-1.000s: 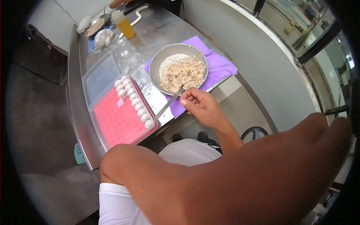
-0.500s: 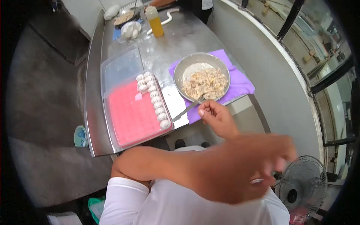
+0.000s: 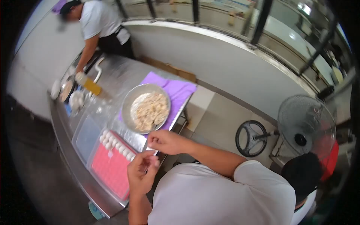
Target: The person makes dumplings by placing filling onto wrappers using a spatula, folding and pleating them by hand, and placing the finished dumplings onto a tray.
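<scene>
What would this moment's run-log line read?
left hand: near pink tray | right hand: near metal bowl | between hands: small white piece, grip unclear | tray: white dumplings along one side

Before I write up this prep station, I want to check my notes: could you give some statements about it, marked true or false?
1. The metal bowl rests on a purple cloth. True.
2. Dumplings cover the whole pink tray. False: the dumplings line one side of the pink tray.
3. The squeeze bottle holds red liquid. False: the squeeze bottle holds yellow liquid.
4. The left hand and right hand are close together. True.
</scene>
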Available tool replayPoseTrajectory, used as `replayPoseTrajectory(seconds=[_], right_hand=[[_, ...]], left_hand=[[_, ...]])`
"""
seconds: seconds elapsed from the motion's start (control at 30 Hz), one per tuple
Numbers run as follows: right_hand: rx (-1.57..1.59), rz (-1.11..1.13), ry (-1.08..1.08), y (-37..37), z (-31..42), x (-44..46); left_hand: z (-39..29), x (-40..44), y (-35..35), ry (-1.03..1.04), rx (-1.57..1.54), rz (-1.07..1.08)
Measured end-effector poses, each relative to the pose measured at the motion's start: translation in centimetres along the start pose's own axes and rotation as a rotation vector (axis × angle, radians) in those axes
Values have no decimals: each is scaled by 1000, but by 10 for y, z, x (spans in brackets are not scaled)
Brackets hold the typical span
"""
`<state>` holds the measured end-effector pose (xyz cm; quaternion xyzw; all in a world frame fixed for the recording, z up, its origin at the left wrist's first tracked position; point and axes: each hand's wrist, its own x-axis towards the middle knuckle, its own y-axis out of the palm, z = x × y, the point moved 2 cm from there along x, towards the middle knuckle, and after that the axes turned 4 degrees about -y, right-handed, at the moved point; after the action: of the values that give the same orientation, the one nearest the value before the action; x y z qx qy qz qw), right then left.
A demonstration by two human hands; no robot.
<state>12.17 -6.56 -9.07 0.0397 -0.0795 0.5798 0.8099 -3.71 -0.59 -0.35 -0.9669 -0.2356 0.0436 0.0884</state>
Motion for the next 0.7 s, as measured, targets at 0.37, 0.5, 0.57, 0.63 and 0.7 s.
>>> replayPoseTrajectory(seconds=[0.37,0.5,0.57,0.63,0.7], right_hand=[[13,-59,-24,1,-6,-5],[2,-33,-18,-2,-6,-7],[-20,-16,-2,-2,-8,-7],[-13,1,11,-4,-9,-8],[-56,4,9,-6,-5,-9]], left_hand=[[3,0,-23,-91,-140,-134],[6,1,-35,-66,-90,-193],[10,-1,-37,-71,-95,-203],[7,-2,-34,-90,-145,-202],[6,-4,-33,-114,-192,-236]])
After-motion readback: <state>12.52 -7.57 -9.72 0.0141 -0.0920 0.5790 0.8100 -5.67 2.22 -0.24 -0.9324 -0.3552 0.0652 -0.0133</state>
